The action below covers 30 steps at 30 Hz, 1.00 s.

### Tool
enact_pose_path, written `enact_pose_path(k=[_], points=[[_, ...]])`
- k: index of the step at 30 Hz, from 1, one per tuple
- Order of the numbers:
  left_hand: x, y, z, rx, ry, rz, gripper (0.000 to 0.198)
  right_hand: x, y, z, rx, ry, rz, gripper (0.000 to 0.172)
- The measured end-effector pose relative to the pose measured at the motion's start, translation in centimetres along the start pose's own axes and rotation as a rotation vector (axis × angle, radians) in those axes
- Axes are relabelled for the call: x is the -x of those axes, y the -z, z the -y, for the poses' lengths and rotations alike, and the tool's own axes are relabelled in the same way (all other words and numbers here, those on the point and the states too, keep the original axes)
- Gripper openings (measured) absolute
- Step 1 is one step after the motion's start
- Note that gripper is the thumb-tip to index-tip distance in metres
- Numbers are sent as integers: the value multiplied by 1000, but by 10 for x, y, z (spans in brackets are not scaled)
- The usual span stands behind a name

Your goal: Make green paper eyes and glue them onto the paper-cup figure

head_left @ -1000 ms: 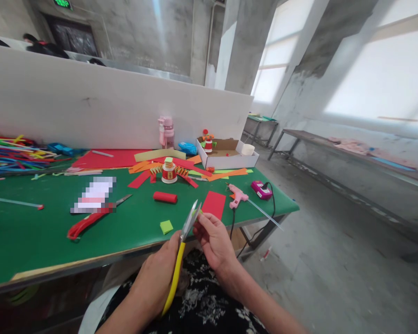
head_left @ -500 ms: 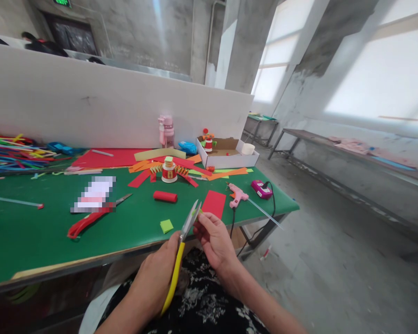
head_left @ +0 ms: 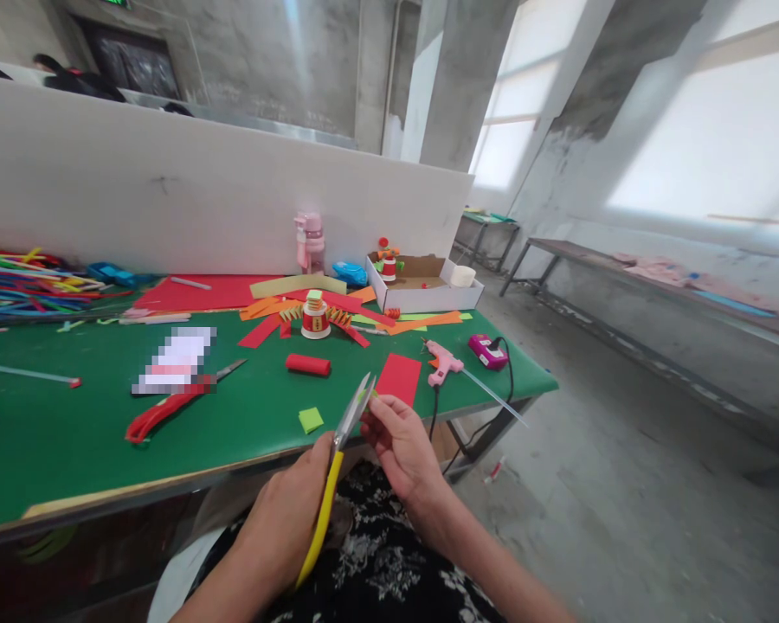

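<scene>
My left hand (head_left: 293,502) is closed on a pair of yellow-handled scissors (head_left: 325,521), whose blades point up and away, slightly parted. Between the blades sits a small piece of green paper (head_left: 365,396), pinched in the fingers of my right hand (head_left: 399,446); most of it is hidden. More green paper squares (head_left: 310,420) lie near the table edge, left of the blades. Beyond them rests a red paper roll (head_left: 308,365). A red paper sheet (head_left: 401,379) lies just behind my right hand. Farther back stands a paper-cup figure (head_left: 315,317) with folded orange paper arms.
On the right lie a pink glue gun (head_left: 442,363) and a purple plug block (head_left: 488,352) with a cord. Red-handled scissors (head_left: 169,410) lie at left. Behind are a white box (head_left: 428,300), a pink bottle (head_left: 310,242) and pipe cleaners (head_left: 32,285). A white board (head_left: 221,182) borders the green table (head_left: 58,459).
Very little differs. The yellow handle in my left hand has shifted slightly left, and the blades remain around the green paper.
</scene>
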<state>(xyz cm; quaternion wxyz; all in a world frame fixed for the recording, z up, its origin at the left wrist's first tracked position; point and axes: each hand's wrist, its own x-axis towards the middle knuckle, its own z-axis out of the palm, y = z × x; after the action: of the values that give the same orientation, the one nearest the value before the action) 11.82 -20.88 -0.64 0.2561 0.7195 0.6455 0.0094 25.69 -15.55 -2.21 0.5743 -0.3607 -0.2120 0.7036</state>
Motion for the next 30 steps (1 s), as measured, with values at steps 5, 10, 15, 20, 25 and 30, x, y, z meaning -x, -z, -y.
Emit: enact_pose_path(k=[5,10,15,20,25,30], points=[[3,5,-1,-12,1,20,46,0,2,1,19,-3,15,34],[6,10,-2,-24,7,38,45,-1,4,1,36,-3,27,33],[8,9,2,-44,-4,35,47,-3,5,0,45,-9,36,33],[10,13,1,-35,-6,67,48,-2,5,3,56,-33,28,39],[12,18,2,-35,-3,79,49,-3,7,3,75,-40,47,38],[14,14,9,-26,-36,51,46,-3,9,3,102,-35,74,35]])
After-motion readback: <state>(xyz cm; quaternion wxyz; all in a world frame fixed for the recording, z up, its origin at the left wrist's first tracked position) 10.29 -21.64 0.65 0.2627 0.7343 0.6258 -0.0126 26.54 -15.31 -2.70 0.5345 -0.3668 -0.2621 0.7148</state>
